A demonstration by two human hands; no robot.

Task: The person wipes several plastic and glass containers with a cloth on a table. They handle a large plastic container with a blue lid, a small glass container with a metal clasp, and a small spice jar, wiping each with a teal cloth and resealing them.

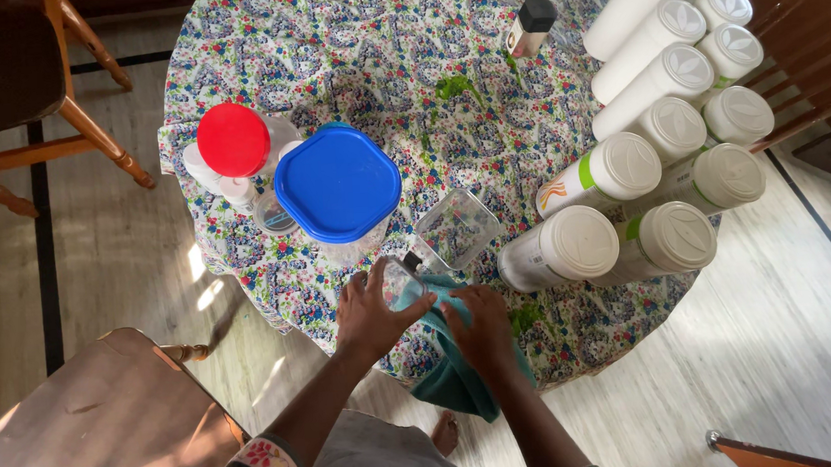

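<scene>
Left hand (370,314) fingers clamped round a small clear jar (401,282) at the worktop's (350,66) near edge, right hand (482,329) fingers together pressing a teal cloth (456,378) beside it, clear square container (456,228) just beyond, blue-lidded tub (337,183), white canisters (660,107) farther right.

A round table under a floral-patterned cloth (331,67) carries a clear container with a square blue lid (337,183), a red-lidded white jar (233,140), and a cluster of tall white lidded canisters (660,107). A small black-capped bottle (530,26) stands near green smears (453,87). Wooden chairs (19,84) flank the table.
</scene>
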